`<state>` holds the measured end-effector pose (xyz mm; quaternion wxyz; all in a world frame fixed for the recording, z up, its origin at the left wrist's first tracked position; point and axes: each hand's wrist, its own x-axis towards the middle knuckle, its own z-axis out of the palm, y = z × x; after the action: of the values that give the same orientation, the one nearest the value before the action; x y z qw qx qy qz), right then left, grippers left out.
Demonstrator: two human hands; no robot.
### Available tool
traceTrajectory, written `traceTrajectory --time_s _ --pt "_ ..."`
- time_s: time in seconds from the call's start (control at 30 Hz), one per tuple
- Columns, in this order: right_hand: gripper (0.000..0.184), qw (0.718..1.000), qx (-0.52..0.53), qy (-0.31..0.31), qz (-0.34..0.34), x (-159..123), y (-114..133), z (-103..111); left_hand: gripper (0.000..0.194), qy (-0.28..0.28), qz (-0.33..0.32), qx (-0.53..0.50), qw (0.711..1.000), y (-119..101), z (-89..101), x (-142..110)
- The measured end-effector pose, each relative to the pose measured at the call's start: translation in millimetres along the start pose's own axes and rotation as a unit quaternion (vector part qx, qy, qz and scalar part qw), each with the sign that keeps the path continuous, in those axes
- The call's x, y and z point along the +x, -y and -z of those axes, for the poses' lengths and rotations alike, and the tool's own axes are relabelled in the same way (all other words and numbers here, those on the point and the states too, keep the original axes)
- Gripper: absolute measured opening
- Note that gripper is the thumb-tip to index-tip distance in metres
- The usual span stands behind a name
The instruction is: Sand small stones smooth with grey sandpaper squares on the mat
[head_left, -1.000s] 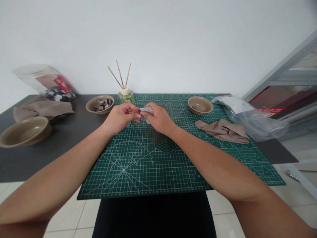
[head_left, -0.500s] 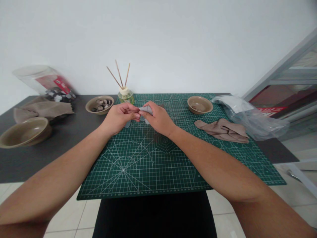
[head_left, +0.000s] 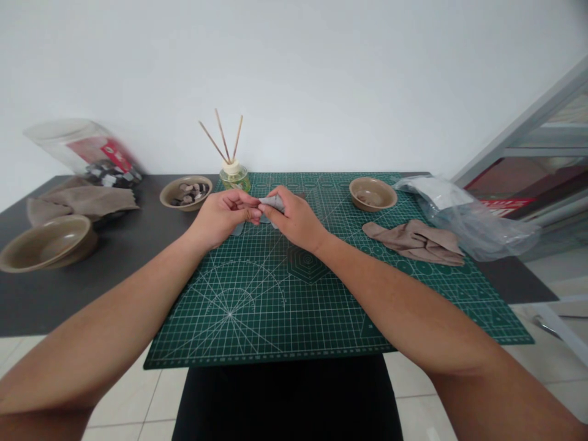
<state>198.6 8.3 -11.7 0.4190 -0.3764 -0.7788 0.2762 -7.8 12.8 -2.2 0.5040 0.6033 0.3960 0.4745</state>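
Note:
A small grey cloth point(head_left: 272, 202) is pinched between my two hands above the green cutting mat point(head_left: 257, 318). My left hand point(head_left: 228, 213) is closed, thumb and fingertips meeting at the cloth's left end. My right hand point(head_left: 296, 219) is closed round its right side, with thumb and forefinger pressing it. Lower folds of the cloth hang below the fingers. Whether anything lies inside the cloth is hidden.
Behind my left hand stand a reed diffuser point(head_left: 234, 177) and a bowl of dark and light pieces point(head_left: 186, 193). Farther left are a larger bowl point(head_left: 48, 244), a brown cloth point(head_left: 85, 202) and a clear jar point(head_left: 87, 150). Rightward are a small bowl point(head_left: 373, 194), another brown cloth point(head_left: 416, 242) and a plastic bag point(head_left: 473, 220).
Both hands stay in nearly the same place, still gripping the grey cloth. Its folds shift slightly between my fingers, and the whole view has moved a little.

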Motion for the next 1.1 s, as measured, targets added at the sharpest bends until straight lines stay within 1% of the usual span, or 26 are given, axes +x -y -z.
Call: traceTrajectory --time_s 0.13,0.2,0.33,0.47,0.63,0.73,0.93,1.0,1.1 --pt "0.022 1.000 -0.005 0.012 -0.012 1 -2 1 0.038 0.000 0.004 0.007 1.000 2 0.8 0" --pt "0.024 1.000 -0.007 0.014 -0.012 2 -2 1 0.038 0.003 0.003 0.007 1.000 3 1.5 1" --pt "0.028 1.000 -0.006 0.001 -0.010 2 1 2 0.037 0.000 -0.001 0.003 1.000 3 2.5 1" --pt "0.024 1.000 -0.007 -0.010 -0.016 1 3 1 0.035 0.002 -0.004 0.003 1.000 1 1.7 0" --pt "0.022 1.000 0.002 0.010 -0.029 1 3 1 0.038 0.003 0.001 0.004 1.000 1 0.6 -1" --pt "0.024 0.999 -0.002 0.008 -0.032 1 4 3 0.039 0.005 0.005 0.003 1.000 2 1.5 0" --pt "0.027 0.999 -0.001 -0.012 -0.033 0 9 4 0.040 0.008 0.007 0.005 1.000 1 0.6 0" --pt "0.027 0.999 -0.003 -0.028 -0.026 -1 8 4 0.040 0.002 0.010 -0.003 1.000 0 -0.9 -1" --pt "0.025 0.998 0.000 -0.058 -0.026 0 3 4 0.034 -0.007 0.018 -0.006 1.000 -2 -3.4 -2"
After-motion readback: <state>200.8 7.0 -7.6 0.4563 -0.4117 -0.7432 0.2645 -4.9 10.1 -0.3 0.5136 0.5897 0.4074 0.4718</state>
